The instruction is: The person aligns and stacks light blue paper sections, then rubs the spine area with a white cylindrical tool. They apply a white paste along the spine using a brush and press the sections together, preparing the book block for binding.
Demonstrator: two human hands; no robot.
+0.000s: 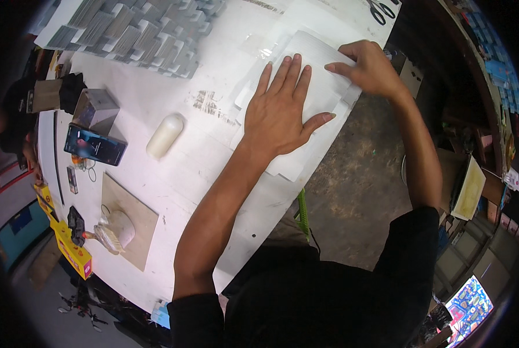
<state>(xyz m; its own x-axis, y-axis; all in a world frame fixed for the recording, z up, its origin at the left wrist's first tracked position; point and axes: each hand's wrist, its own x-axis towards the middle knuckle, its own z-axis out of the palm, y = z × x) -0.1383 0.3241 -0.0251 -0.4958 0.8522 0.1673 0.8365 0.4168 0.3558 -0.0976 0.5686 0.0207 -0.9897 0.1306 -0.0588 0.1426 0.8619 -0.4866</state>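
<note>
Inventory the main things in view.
Table: one, white, centre
Sheets: several, white, table's right edge
Stacked pieces: many, grey-white, far left
Scissors: one, black, far corner
Rounded cylinder: one, cream, mid-table
Phone: one, dark, table's left
Box: one, silver, behind phone
Board: one, tan, near left
Tape roll: one, pale, on board
Cartons: count unclear, yellow, left edge
Screen: one, multicoloured, lower right
Left hand: one, bare, flat on sheets
Right hand: one, bare, at sheets' edge
</note>
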